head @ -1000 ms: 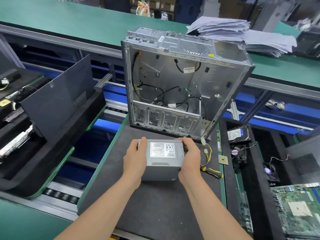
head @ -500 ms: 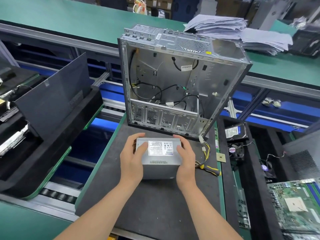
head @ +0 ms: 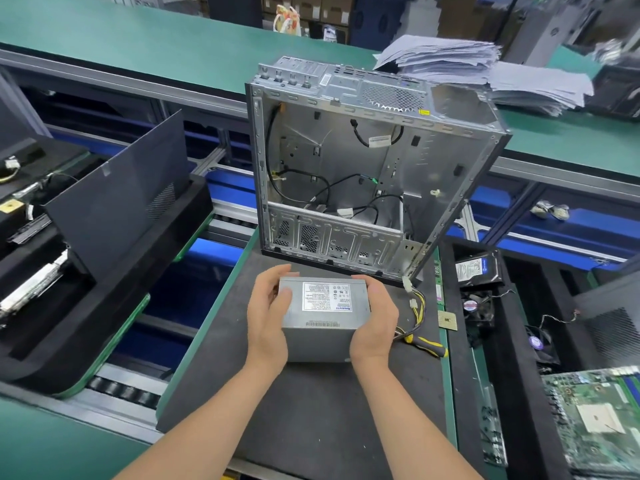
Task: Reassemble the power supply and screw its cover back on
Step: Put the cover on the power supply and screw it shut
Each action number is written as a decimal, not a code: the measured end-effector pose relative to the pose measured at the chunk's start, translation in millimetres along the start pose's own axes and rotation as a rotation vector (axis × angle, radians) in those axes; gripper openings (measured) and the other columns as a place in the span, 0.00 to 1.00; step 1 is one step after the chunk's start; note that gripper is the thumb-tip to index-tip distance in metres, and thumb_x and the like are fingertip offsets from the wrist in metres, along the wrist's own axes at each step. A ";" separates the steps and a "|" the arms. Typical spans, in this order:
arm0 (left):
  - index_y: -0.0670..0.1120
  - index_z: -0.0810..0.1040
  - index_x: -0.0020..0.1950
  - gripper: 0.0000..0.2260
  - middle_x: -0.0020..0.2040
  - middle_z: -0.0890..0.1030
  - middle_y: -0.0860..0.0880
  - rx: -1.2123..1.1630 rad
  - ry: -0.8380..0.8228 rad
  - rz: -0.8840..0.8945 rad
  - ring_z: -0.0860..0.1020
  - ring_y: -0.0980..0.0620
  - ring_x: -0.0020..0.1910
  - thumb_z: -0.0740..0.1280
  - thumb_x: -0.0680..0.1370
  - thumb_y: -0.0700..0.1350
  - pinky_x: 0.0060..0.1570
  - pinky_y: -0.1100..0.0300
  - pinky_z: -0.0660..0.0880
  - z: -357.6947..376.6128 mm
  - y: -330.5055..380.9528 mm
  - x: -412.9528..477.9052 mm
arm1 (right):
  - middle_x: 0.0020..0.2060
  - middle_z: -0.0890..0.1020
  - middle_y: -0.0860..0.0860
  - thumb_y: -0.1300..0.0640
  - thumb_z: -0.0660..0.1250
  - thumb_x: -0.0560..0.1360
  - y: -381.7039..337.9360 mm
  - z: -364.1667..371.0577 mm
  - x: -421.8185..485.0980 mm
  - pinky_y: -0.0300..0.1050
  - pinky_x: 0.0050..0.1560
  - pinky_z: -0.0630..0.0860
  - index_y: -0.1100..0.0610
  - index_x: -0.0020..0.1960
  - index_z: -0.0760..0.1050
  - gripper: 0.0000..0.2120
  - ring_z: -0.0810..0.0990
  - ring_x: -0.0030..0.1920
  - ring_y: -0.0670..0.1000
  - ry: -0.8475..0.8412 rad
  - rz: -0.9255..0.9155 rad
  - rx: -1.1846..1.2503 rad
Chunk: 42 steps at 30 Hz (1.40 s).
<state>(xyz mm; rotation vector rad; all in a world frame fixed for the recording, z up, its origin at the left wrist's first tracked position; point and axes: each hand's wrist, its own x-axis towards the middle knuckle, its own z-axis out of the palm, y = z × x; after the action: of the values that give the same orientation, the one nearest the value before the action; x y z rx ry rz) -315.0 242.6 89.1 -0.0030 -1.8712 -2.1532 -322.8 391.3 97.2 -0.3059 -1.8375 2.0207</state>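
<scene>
The power supply is held between both grips over the dark tabletop, just in front of the open computer case. The left grip is curled round its left end, with the thumb laid on the labelled top face. The right grip is wrapped round its right end. Yellow and black cables trail from it to the right, near a screwdriver lying on the tabletop.
</scene>
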 end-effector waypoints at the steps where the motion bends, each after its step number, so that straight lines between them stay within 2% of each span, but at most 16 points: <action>1: 0.50 0.73 0.72 0.24 0.64 0.79 0.49 0.021 -0.082 0.025 0.78 0.49 0.64 0.67 0.77 0.55 0.60 0.61 0.75 -6.2 -6.7 -4.4 | 0.46 0.85 0.56 0.57 0.56 0.81 -0.3 0.6 0.5 0.43 0.47 0.76 0.57 0.50 0.84 0.17 0.82 0.48 0.50 -0.001 -0.001 -0.021; 4: 0.61 0.62 0.79 0.38 0.72 0.72 0.56 0.142 -0.213 -0.026 0.72 0.53 0.72 0.74 0.73 0.54 0.65 0.59 0.74 -16.8 -18.4 -6.2 | 0.47 0.87 0.51 0.49 0.57 0.83 -8.8 1.0 10.4 0.47 0.52 0.76 0.49 0.52 0.85 0.17 0.84 0.51 0.54 -0.061 0.127 -0.111; 6: 0.66 0.63 0.78 0.39 0.71 0.72 0.59 0.202 -0.166 -0.084 0.74 0.56 0.71 0.77 0.70 0.57 0.64 0.56 0.76 -14.4 -14.6 4.5 | 0.53 0.87 0.46 0.34 0.53 0.78 -16.6 -6.0 18.4 0.52 0.60 0.76 0.41 0.58 0.84 0.24 0.83 0.58 0.53 -0.166 0.271 -0.185; 8: 0.68 0.68 0.74 0.36 0.67 0.76 0.63 0.270 -0.104 -0.092 0.76 0.62 0.66 0.77 0.68 0.60 0.60 0.63 0.75 -9.2 -7.1 17.9 | 0.56 0.86 0.42 0.32 0.49 0.77 -17.1 -17.3 22.4 0.51 0.61 0.74 0.39 0.60 0.83 0.27 0.81 0.60 0.49 -0.175 0.253 -0.341; 11: 0.67 0.72 0.67 0.30 0.58 0.77 0.73 0.327 -0.015 -0.159 0.76 0.72 0.56 0.74 0.67 0.67 0.45 0.74 0.74 2.2 4.3 34.9 | 0.42 0.83 0.43 0.46 0.60 0.82 -8.2 -38.8 21.7 0.48 0.44 0.69 0.48 0.45 0.81 0.14 0.81 0.51 0.52 0.230 0.252 -0.443; 14: 0.64 0.75 0.59 0.28 0.54 0.81 0.62 0.364 0.129 -0.364 0.79 0.64 0.49 0.69 0.65 0.76 0.39 0.61 0.74 11.9 8.1 47.2 | 0.44 0.82 0.55 0.49 0.65 0.80 6.6 -62.3 21.4 0.49 0.38 0.70 0.58 0.50 0.75 0.11 0.79 0.43 0.56 0.469 0.549 -0.383; 16: 0.60 0.75 0.56 0.31 0.54 0.80 0.55 0.338 0.211 -0.547 0.79 0.54 0.49 0.67 0.64 0.79 0.41 0.55 0.74 10.5 4.7 52.6 | 0.43 0.78 0.57 0.50 0.67 0.80 12.9 -70.6 19.2 0.50 0.36 0.77 0.63 0.56 0.73 0.15 0.79 0.38 0.59 0.391 0.750 -0.286; 18: 0.55 0.73 0.66 0.41 0.59 0.78 0.51 0.296 0.250 -0.697 0.79 0.46 0.56 0.67 0.63 0.80 0.54 0.47 0.78 3.4 -3.0 53.0 | 0.39 0.80 0.58 0.52 0.67 0.81 16.2 -72.8 16.4 0.46 0.32 0.78 0.63 0.56 0.76 0.13 0.78 0.33 0.56 0.235 0.823 -0.194; 21: 0.54 0.65 0.76 0.51 0.69 0.75 0.49 0.144 0.270 -0.864 0.76 0.40 0.65 0.69 0.59 0.78 0.64 0.37 0.75 -11.7 -13.1 46.0 | 0.51 0.86 0.63 0.51 0.67 0.82 14.3 -64.9 9.9 0.51 0.48 0.83 0.62 0.60 0.77 0.14 0.86 0.48 0.61 0.016 0.873 -0.044; 24: 0.54 0.67 0.77 0.51 0.74 0.71 0.46 0.254 0.262 -0.886 0.71 0.40 0.71 0.66 0.60 0.79 0.70 0.40 0.70 -20.0 -14.2 41.8 | 0.57 0.85 0.59 0.49 0.66 0.83 7.9 -48.6 -0.2 0.54 0.58 0.83 0.56 0.64 0.76 0.14 0.86 0.55 0.60 -0.160 0.863 -0.031; 27: 0.53 0.73 0.71 0.40 0.73 0.64 0.40 0.732 0.196 -0.875 0.64 0.37 0.68 0.57 0.70 0.79 0.68 0.43 0.66 -25.7 -13.1 38.0 | 0.60 0.83 0.57 0.50 0.66 0.83 9.8 -36.8 -6.2 0.54 0.62 0.80 0.52 0.66 0.76 0.13 0.84 0.57 0.59 -0.185 0.762 -0.131; 32: 0.43 0.76 0.39 0.31 0.46 0.79 0.45 0.661 0.135 -0.756 0.75 0.48 0.42 0.64 0.73 0.73 0.38 0.53 0.69 -35.8 -9.3 27.2 | 0.58 0.85 0.45 0.48 0.66 0.82 10.9 -29.0 -11.6 0.49 0.61 0.75 0.45 0.64 0.79 0.12 0.81 0.59 0.50 -0.174 0.744 -0.078; 35: 0.44 0.79 0.43 0.28 0.45 0.81 0.46 0.822 0.039 -0.715 0.82 0.44 0.39 0.61 0.74 0.70 0.42 0.54 0.79 -36.1 0.9 21.1 | 0.62 0.85 0.45 0.52 0.66 0.83 11.5 -28.9 -11.2 0.52 0.69 0.76 0.45 0.69 0.78 0.15 0.83 0.63 0.51 -0.217 0.664 -0.103; 38: 0.42 0.79 0.51 0.26 0.45 0.84 0.43 0.797 -0.158 -0.748 0.86 0.42 0.32 0.61 0.74 0.65 0.33 0.52 0.84 -31.2 9.8 17.8 | 0.61 0.84 0.47 0.53 0.68 0.82 7.3 -35.9 -5.3 0.52 0.63 0.80 0.49 0.68 0.74 0.14 0.84 0.59 0.50 -0.222 0.606 -0.195; 40: 0.38 0.79 0.52 0.29 0.41 0.86 0.38 0.691 -0.311 -0.889 0.87 0.38 0.35 0.61 0.76 0.66 0.35 0.48 0.85 -24.9 14.4 16.0 | 0.59 0.83 0.48 0.52 0.69 0.82 1.0 -43.9 0.2 0.48 0.53 0.81 0.49 0.63 0.73 0.11 0.84 0.56 0.50 -0.255 0.592 -0.283; 42: 0.34 0.79 0.55 0.38 0.42 0.86 0.33 0.611 -0.475 -1.102 0.87 0.35 0.41 0.58 0.77 0.71 0.38 0.50 0.85 -23.1 18.9 15.7 | 0.59 0.83 0.49 0.50 0.71 0.81 -3.4 -51.8 6.8 0.49 0.53 0.81 0.51 0.62 0.74 0.12 0.85 0.55 0.51 -0.290 0.583 -0.370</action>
<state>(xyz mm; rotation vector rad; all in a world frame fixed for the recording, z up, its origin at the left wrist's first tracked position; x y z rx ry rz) -321.7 214.6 106.8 0.9057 -3.2855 -2.0725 -307.0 441.2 95.2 -0.7632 -2.5407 2.1502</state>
